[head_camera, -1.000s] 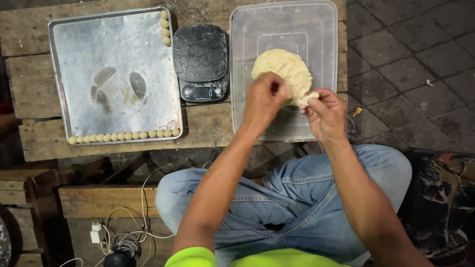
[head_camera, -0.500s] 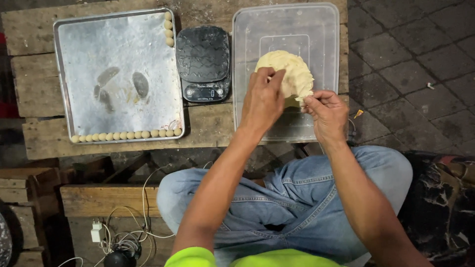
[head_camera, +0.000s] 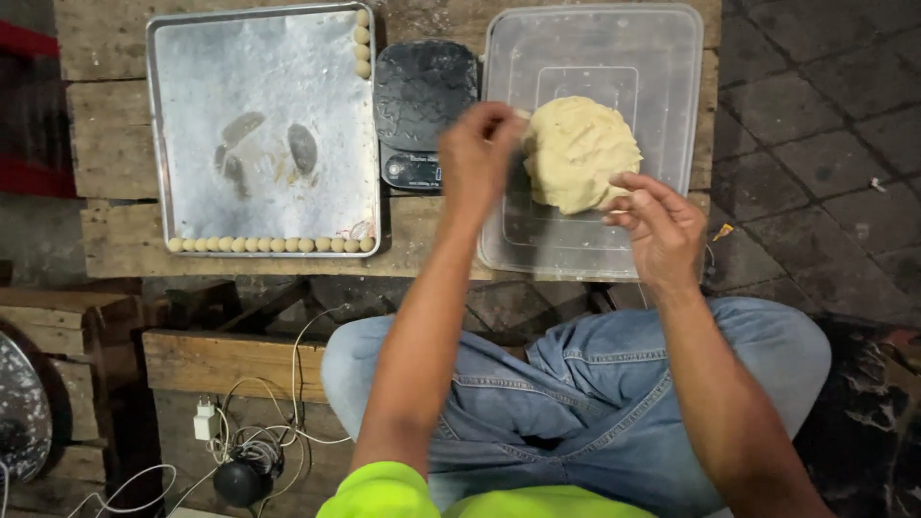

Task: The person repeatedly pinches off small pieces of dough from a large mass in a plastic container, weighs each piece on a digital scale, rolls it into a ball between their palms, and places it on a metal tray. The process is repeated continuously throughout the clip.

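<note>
Both hands work at a pale mound of dough (head_camera: pixel 578 152) that lies inside a clear plastic tub (head_camera: pixel 672 58). Left hand (head_camera: pixel 484 158) hovers at the mound's left edge, over the gap between the tub and the scale, its fingers drawn together around a small pale bit of dough pinched at the fingertips. Right hand (head_camera: pixel 662 225) sits at the mound's lower right edge, fingers loosely curled and thumb close to the forefinger; whether it grips a scrap of dough cannot be told. The dough sits slightly right of the tub's middle, between the two hands and touching neither palm.

Just left of the tub stands a dark digital kitchen scale (head_camera: pixel 422 110), its platform covered in wrinkled film. Left of the scale lies a floured metal baking tray (head_camera: pixel 259 67), with a row of small dough balls (head_camera: pixel 264 245) lined along its near rim and a few more stacked at its top right corner; smudges mark the flour in its middle.

All of it rests on a tabletop (head_camera: pixel 106 144) of rough wooden planks. Below, the person's knees in blue jeans (head_camera: pixel 576 384) show, with a white plug and tangled cables (head_camera: pixel 240 432) on the floor at left. Grey paving stones (head_camera: pixel 815 125) lie to the right.
</note>
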